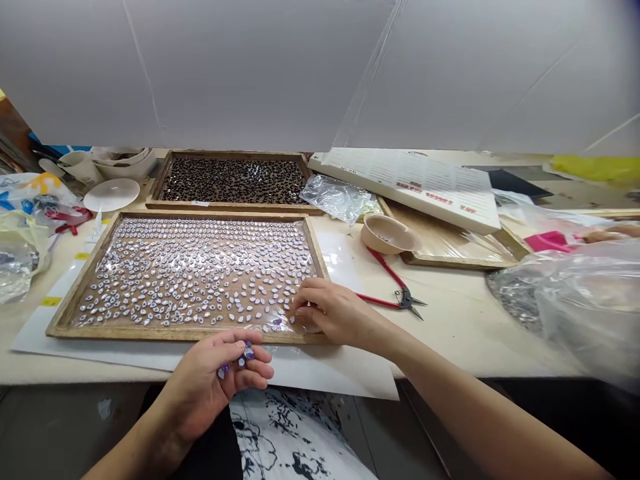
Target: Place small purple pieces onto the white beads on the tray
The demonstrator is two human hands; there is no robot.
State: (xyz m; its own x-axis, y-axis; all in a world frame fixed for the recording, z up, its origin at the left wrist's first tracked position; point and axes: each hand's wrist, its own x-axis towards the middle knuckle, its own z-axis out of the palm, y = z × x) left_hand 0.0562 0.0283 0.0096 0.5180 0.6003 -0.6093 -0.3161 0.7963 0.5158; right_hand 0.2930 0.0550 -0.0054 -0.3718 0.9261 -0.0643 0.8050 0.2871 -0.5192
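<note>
A wooden-framed tray [193, 332] lies in front of me, covered with many small drop-shaped white and silver pieces, in neat rows at the far side and looser nearer me. Palm up below its front edge, my left hand [225, 367] cups several purple and white rhinestones [247, 355], the thumb resting over them. My right hand [330, 310] is over the tray's front right corner, thumb and fingertips pinched together low at the surface; whatever is between them is hidden. A purple piece [277, 321] lies just left of those fingertips.
Behind stands a second tray [230, 208] of dark beads. Red-handled pliers [405, 298] lie right of my right hand, beneath a tan bowl [387, 235]. A long white box [415, 183] rests on another wooden tray [450, 260]. Plastic bags [595, 307] crowd the right; bowls [123, 161] stand back left.
</note>
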